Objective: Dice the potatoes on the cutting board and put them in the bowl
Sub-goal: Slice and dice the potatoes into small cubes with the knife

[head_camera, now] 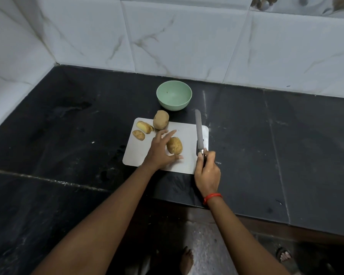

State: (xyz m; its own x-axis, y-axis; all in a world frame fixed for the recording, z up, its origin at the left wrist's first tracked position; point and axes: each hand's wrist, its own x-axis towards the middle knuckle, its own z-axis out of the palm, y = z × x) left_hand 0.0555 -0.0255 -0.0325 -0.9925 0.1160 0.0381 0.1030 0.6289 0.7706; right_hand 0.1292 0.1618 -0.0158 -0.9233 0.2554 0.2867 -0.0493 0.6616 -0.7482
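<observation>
The left hand (160, 149) is spread wide beside a whole potato (174, 145) in the middle of the cutting board (139, 151). Its fingers are straight and not closed round the potato. The right hand (207, 171) is wrapped round the handle of the knife (199, 132), blade pointing away over the board's right edge. I'd say this potato is being steadied for its first cut. Next it needs pinning firm, fingertips tucked clear, and the blade brought across.

I count 2 whole potatoes, the other potato (160, 120) at the far edge, plus 2 cut pieces (145, 127), 1 knife and 1 bowl (173, 106) just beyond the board, with no potato in it.
</observation>
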